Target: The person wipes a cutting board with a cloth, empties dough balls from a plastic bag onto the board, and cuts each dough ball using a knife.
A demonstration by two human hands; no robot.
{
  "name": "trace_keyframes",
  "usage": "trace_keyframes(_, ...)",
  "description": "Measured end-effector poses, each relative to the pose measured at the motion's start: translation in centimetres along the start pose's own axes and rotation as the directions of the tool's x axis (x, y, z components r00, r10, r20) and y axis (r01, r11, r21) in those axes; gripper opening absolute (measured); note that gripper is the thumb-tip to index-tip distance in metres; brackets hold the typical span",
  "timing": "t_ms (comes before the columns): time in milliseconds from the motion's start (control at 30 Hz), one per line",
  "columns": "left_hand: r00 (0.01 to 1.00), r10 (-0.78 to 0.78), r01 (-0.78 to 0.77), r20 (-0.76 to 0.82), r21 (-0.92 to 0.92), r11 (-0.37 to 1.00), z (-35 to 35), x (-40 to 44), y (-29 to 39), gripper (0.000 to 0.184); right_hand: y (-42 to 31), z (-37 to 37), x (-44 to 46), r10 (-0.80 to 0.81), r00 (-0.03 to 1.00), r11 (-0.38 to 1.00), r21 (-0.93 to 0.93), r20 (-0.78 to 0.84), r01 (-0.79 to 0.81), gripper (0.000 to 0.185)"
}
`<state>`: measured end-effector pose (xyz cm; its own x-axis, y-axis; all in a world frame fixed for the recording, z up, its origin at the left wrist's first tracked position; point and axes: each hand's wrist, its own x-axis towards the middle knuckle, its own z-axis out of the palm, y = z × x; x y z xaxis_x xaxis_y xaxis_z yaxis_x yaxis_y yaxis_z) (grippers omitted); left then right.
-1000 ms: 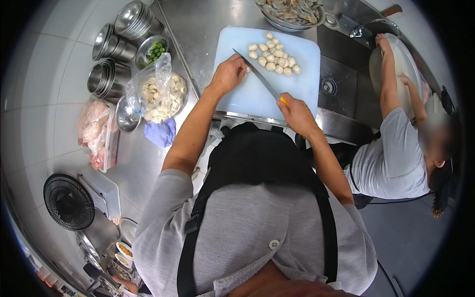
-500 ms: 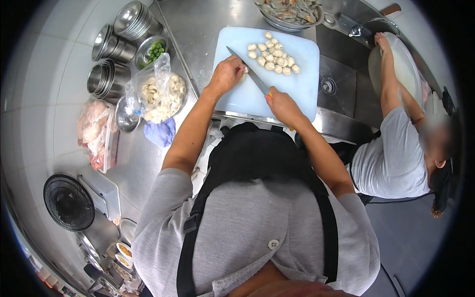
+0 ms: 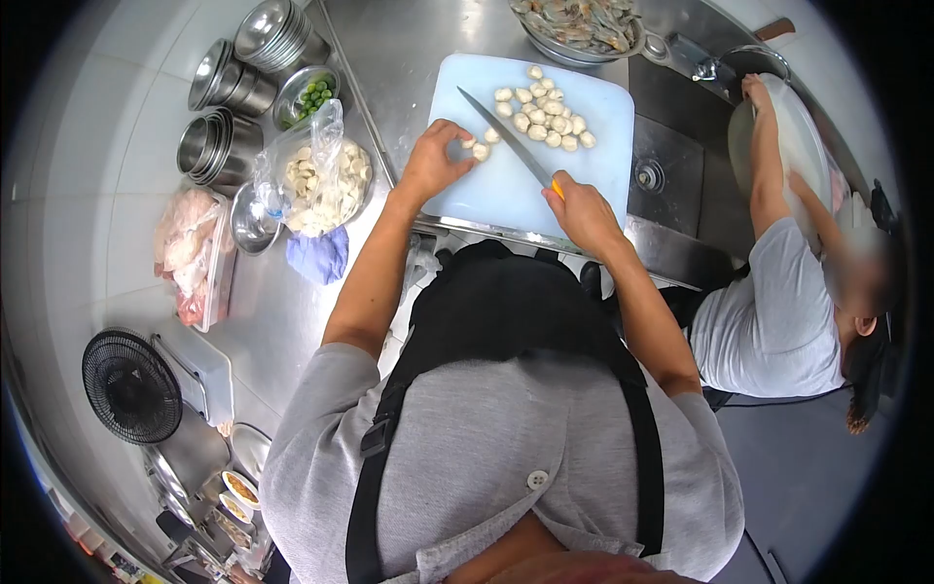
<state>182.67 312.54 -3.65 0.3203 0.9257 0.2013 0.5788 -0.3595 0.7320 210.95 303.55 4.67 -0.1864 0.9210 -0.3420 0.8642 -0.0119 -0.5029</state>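
Observation:
A long kitchen knife (image 3: pixel 516 144) with an orange handle is in my right hand (image 3: pixel 589 216), fingers wrapped around the grip. Its blade points up and left across the pale blue cutting board (image 3: pixel 457 83). At the board's left side my left hand (image 3: pixel 438 164) has thumb and fingers apart, just beside a pale fish ball (image 3: pixel 481 152); whether a fingertip touches it I cannot tell. Another ball (image 3: pixel 492 135) lies close by, next to the blade. Beyond the knife, several whole fish balls (image 3: pixel 555 117) are grouped on the board.
Left are a plastic bag of pale pieces (image 3: pixel 326 190), a bowl of green limes (image 3: pixel 313 95), stacked metal cups (image 3: pixel 219 146), bagged raw meat (image 3: pixel 190 243) and a blue cloth (image 3: pixel 318 255). A shrimp bowl (image 3: pixel 579 24) stands behind; right, a sink (image 3: pixel 671 185) and a co-worker (image 3: pixel 769 311) handling a large basin.
My left hand has drawn back to the left and its fingers have parted, uncovering the fish balls. The knife has moved away from that hand, toward the right.

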Motion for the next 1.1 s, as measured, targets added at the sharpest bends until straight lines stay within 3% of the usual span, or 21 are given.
trace_keyframes(200,0.995,0.042,-0.041,-0.088,0.014,0.999,0.7,-0.3,0.0,0.031,-1.3,0.4,-0.9,-0.014,0.997,1.000,-0.002,0.071,0.014,0.030)
trace_keyframes(333,0.997,0.024,-0.026,-0.072,-0.023,0.999,1.0,-0.3,-0.5,0.020,-0.6,1.5,-0.7,-0.087,0.996,0.996,0.004,0.010,0.087,0.031)
trace_keyframes(500,0.997,0.025,-0.027,-0.074,-0.022,0.999,1.0,-0.2,-0.7,0.019,-1.7,0.7,-0.9,-0.029,0.996,0.998,-0.055,0.086,0.034,0.031)
trace_keyframes(933,1.000,0.021,-0.021,-0.019,0.003,1.000,0.9,0.4,-1.3,0.016,-1.0,4.6,2.3,-0.076,0.995,0.988,-0.130,0.067,0.085,0.029)
trace_keyframes(1033,0.994,0.093,-0.088,-0.061,0.073,0.993,-0.3,-0.3,-0.1,0.013,-0.7,4.4,2.7,-0.091,0.992,0.989,-0.106,0.083,0.100,0.029)
trace_keyframes(1100,0.988,-0.002,0.025,-0.155,0.141,0.990,-1.8,-1.7,1.4,0.012,-1.2,2.7,2.7,-0.059,0.989,0.992,-0.102,0.133,0.073,0.030)
